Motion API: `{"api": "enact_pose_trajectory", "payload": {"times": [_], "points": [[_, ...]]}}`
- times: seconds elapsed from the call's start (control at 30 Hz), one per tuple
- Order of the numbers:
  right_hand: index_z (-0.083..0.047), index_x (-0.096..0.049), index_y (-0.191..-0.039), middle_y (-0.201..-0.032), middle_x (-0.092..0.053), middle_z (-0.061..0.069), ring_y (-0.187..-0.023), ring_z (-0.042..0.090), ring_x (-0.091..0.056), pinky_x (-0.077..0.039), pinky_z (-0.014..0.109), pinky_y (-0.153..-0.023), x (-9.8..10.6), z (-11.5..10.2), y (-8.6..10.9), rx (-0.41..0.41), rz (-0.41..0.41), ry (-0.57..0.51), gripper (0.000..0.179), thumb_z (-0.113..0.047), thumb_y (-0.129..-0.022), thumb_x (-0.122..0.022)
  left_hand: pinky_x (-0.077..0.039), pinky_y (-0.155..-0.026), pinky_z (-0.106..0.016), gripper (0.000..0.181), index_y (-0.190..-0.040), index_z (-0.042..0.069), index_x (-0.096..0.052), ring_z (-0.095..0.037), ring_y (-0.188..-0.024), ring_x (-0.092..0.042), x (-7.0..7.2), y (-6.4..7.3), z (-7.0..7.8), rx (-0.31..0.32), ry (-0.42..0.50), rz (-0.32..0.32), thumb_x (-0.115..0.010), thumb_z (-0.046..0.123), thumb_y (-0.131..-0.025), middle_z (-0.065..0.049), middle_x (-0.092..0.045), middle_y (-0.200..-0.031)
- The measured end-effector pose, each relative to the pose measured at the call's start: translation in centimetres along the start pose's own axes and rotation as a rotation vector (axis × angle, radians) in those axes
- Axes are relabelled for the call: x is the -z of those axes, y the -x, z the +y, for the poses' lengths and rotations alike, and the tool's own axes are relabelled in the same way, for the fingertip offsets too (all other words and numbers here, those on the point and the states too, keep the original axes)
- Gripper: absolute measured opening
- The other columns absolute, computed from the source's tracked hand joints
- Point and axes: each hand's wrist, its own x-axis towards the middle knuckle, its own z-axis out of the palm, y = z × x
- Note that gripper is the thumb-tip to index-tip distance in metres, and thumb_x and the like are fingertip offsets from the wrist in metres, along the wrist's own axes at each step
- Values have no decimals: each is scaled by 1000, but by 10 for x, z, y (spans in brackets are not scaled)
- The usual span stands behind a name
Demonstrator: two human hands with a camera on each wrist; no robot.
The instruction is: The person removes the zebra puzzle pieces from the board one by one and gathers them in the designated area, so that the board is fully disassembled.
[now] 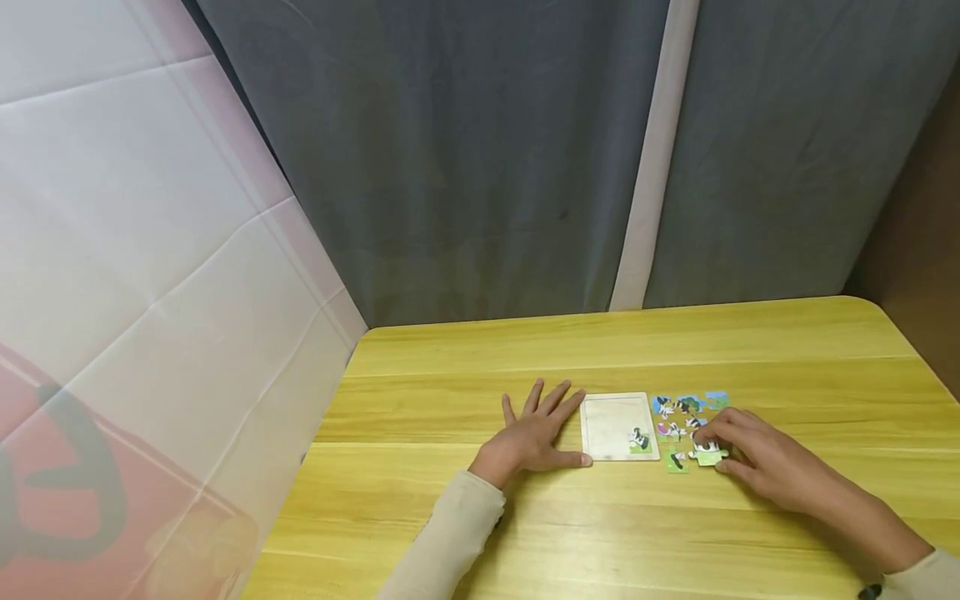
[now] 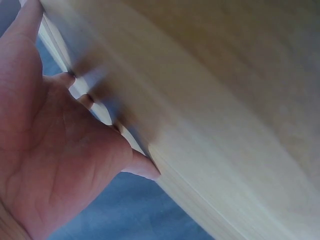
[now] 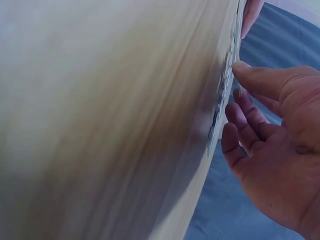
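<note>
With its fingers spread on the table, my left hand touches the left edge of a pale puzzle tray. One puzzle piece with a black-and-white animal on green sits in the tray's lower right corner. To the right of the tray, my right hand pinches a puzzle piece between thumb and fingers; it has green and black-and-white parts. Seen from the right wrist, this piece shows only as a thin edge at the thumb tip. The right fingers partly cover the pieces behind them.
Several loose puzzle pieces lie close together right of the tray on the wooden table. A grey curtain hangs behind the table, a white and red printed sheet at the left. A brown panel stands at the right.
</note>
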Motion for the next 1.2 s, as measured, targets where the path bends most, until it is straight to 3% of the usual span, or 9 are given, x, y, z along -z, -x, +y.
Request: {"api": "enact_pose_trajectory", "payload": {"times": [0.27, 0.6, 0.77, 1.0, 1.2], "points": [[-30, -72, -115, -108, -61, -18, -98, -3, -55, -53, 26, -78, -4, 2, 0, 11, -26, -28, 47, -4, -80, -89, 3, -120, -84, 104, -170, 44, -7, -32, -168, 7, 1, 1, 2, 1, -5, -6, -67, 74, -90, 13, 0, -180], [-27, -72, -120, -112, -62, -15, -100, 0, -58, -55, 29, -81, 1, -4, -2, -75, -70, -25, 43, -9, -83, -88, 3, -121, -84, 104, -170, 44, -8, -32, -168, 7, 0, 0, 3, 3, -9, -3, -68, 74, -90, 13, -1, -180], [-25, -73, -123, -117, -64, -12, -102, 5, -60, -56, 33, -84, 2, -12, -10, -112, -94, -8, 38, -19, -88, -86, 4, -120, -84, 104, -170, 44, -7, -32, -168, 7, 1, 1, 3, 1, -9, -9, -67, 74, -91, 12, 0, -181], [-22, -74, -126, -121, -66, -7, -119, 25, -67, -58, 48, -93, -1, -27, -27, -131, -100, 8, 33, -21, -93, -82, 5, -120, -83, 103, -170, 44, -7, -32, -168, 8, 2, 1, 4, 1, -1, -10, -66, 74, -91, 13, 1, -180], [-19, -75, -122, -120, -67, -4, -107, 18, -67, -59, 38, -82, -11, -41, -41, -118, -88, 62, 33, -16, -90, -84, 3, -121, -83, 104, -170, 46, -6, -32, -168, 7, 0, 0, 2, 3, -9, -7, -67, 74, -91, 12, 0, -180]]}}
